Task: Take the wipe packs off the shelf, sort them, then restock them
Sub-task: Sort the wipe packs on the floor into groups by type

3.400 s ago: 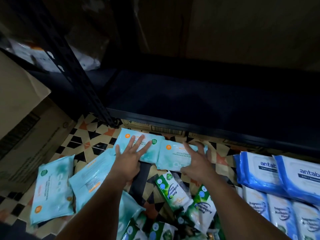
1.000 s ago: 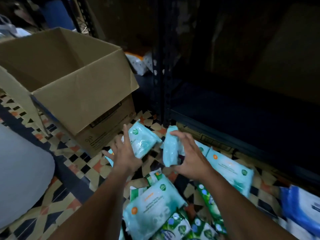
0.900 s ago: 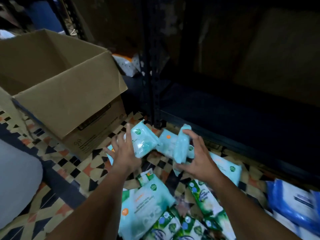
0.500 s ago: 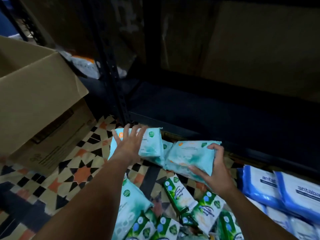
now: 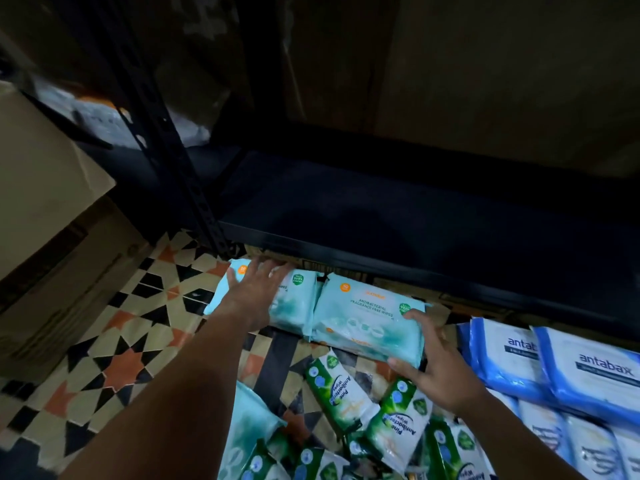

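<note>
Two light-blue wipe packs by the shelf (image 5: 415, 216).
Left hand (image 5: 251, 299) lies flat on one pack (image 5: 294, 306); right hand (image 5: 440, 368) grips the other pack (image 5: 363, 317).

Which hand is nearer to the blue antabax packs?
Right. The right hand grips a teal pack just left of the blue antabax packs; the left hand rests farther left, on another teal pack.

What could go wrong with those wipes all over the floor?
The right hand only pinches the light blue pack by its end, so it might slip as it is set down. The green packs lie loose right next to the light blue ones, so the sorted kinds could get mixed again. The left hand presses flat on another light blue pack, which could slide on the tiles.
</note>
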Demonstrator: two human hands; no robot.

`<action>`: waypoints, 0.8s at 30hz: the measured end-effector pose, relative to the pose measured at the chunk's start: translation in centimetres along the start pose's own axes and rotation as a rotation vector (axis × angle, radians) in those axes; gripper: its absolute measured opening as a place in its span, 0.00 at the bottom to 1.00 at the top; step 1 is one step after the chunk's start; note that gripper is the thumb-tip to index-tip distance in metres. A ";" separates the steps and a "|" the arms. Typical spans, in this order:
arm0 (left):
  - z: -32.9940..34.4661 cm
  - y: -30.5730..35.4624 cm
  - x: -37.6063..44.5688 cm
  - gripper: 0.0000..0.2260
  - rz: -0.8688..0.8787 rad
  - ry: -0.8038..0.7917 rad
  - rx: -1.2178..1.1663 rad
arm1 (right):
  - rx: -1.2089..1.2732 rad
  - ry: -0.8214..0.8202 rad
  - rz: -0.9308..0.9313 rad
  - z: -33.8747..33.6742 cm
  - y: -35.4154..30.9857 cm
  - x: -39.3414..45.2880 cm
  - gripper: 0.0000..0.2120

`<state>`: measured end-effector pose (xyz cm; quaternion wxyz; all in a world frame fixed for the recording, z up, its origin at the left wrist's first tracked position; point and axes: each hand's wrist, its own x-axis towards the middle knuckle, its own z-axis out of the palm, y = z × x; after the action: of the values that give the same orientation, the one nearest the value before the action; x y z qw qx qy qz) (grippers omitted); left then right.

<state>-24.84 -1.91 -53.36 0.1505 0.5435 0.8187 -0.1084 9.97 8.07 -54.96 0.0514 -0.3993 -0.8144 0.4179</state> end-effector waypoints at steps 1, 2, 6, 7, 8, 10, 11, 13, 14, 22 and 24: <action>0.1 0.0 0.0 0.47 0.009 0.004 0.012 | -0.020 -0.013 0.001 0.0 0.1 0.0 0.36; 0.2 0.1 0.0 0.47 0.019 0.006 0.026 | -0.039 -0.017 -0.003 0.0 0.2 0.1 0.35; 0.2 0.3 -0.3 0.50 0.032 0.007 0.076 | -0.111 0.000 -0.026 0.1 -0.4 0.5 0.33; 0.2 0.5 -0.5 0.51 0.036 0.018 0.100 | -0.116 0.022 -0.008 0.2 -0.7 0.7 0.34; 0.3 0.5 -0.6 0.52 0.040 0.032 0.119 | -0.136 0.061 0.012 0.4 -1.0 0.9 0.35; 0.3 0.5 -1.0 0.54 0.041 0.059 0.133 | -0.262 0.160 0.021 0.9 -1.6 1.6 0.36; 0.2 0.5 -1.2 0.55 0.042 0.062 0.127 | -0.341 0.191 0.014 1.0 -2.0 2.0 0.39; 0.2 0.5 -1.5 0.56 0.050 0.058 0.087 | -0.462 0.167 0.015 1.3 -2.9 2.8 0.44; 0.3 0.6 -1.5 0.57 0.055 0.054 0.072 | -0.497 0.126 0.012 1.4 -3.4 3.1 0.45; 1.4 1.0 -1.3 0.57 0.065 0.076 0.086 | -0.440 0.001 -0.072 1.5 -4.7 4.4 0.43; 1.4 1.3 -1.3 0.56 0.062 0.073 0.075 | -0.422 0.020 -0.088 1.8 -4.5 4.6 0.43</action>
<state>-23.00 -3.00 -54.25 0.1032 0.5773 0.8019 -0.1142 3.41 8.59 -54.04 -0.0072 -0.3693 -0.9000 0.2314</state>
